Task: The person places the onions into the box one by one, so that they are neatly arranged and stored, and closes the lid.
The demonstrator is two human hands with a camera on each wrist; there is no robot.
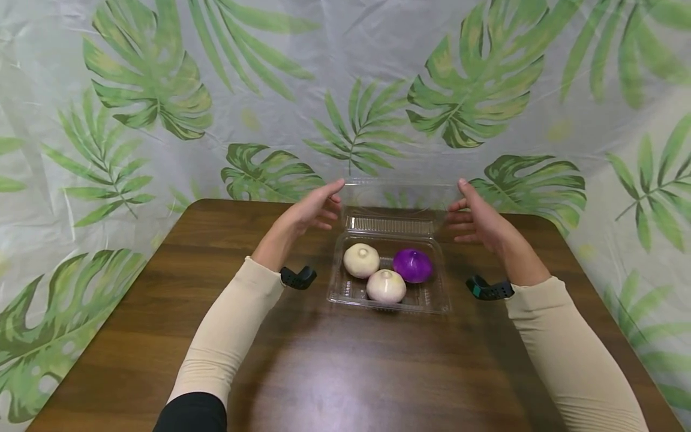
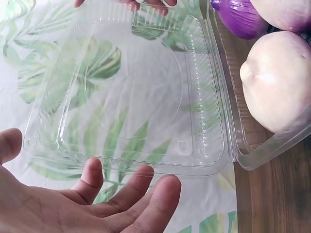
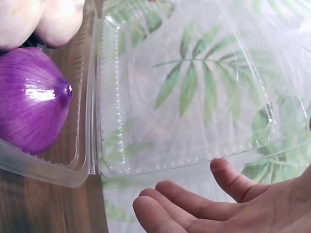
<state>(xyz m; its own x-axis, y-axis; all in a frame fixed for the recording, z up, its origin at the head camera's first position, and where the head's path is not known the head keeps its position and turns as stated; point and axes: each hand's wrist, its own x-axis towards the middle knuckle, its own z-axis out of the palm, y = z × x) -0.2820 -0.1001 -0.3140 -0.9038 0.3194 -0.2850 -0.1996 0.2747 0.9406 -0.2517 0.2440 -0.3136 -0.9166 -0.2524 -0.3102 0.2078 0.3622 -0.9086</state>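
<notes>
A clear plastic clamshell container (image 1: 441, 300) lies on the table with its lid (image 1: 399, 193) raised at the back. Inside its base sit two cream-white turnips (image 1: 361, 260) (image 1: 386, 287) and a glossy purple onion (image 1: 412, 266). My left hand (image 1: 308, 210) is at the lid's left side, its fingers loosely bent and the thumb pointing up. At the opposite side, my right hand (image 1: 479, 219) has its palm facing inward. In the left wrist view, fingertips (image 2: 165, 191) lie close to the lid's edge without gripping it. Right fingertips (image 3: 148, 208) are likewise beside the edge; contact is unclear.
The brown wooden table (image 1: 345, 378) extends in front of the container. Behind it and on both sides hangs a pale curtain (image 1: 356, 54) printed with green leaves. Black wrist straps (image 1: 297, 278) are worn on both forearms.
</notes>
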